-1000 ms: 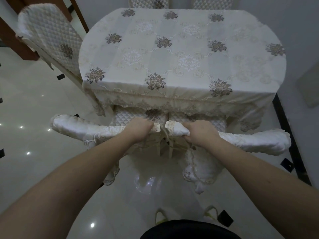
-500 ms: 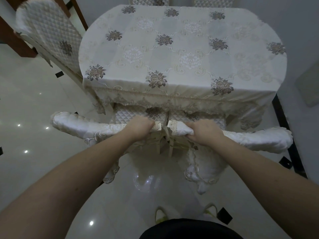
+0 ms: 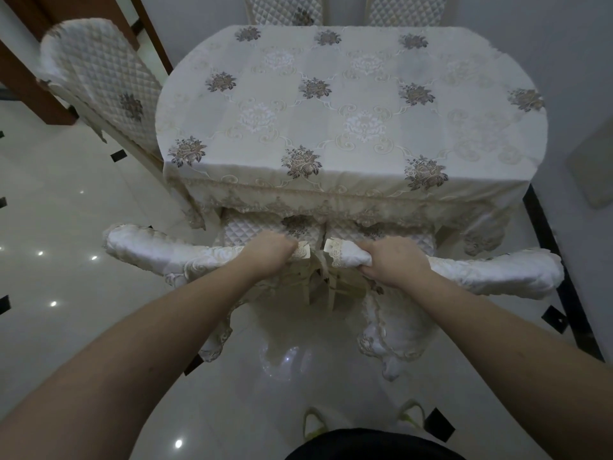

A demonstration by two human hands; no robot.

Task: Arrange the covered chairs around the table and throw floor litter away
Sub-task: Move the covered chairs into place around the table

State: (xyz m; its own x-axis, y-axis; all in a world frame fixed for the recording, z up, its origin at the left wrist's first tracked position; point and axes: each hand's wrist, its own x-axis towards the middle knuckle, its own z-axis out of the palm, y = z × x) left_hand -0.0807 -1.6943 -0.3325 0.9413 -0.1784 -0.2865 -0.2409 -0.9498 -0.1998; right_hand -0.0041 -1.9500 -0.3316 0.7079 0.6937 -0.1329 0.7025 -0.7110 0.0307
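Both hands, left (image 3: pixel 270 252) and right (image 3: pixel 393 260), kept their grip on two white satin-covered chairs' tops (image 3: pixel 491 272), pushed nearer the floral-clothed bench (image 3: pixel 348 104) at 12 o'clock.

Hidden under the tablecloth (image 3: pixel 348 127): front of both near chair seats (image 3: pixel 252 232); cut off by the top edge: two far chair backs (image 3: pixel 285 9); curled out of sight beneath the chair tops: fingertips of left hand (image 3: pixel 268 252) and right hand (image 3: pixel 391 260).

Two chairs (image 3: pixel 331 234) side by side before table (image 3: pixel 348 111); third chair (image 3: pixel 106 84) at table's left.
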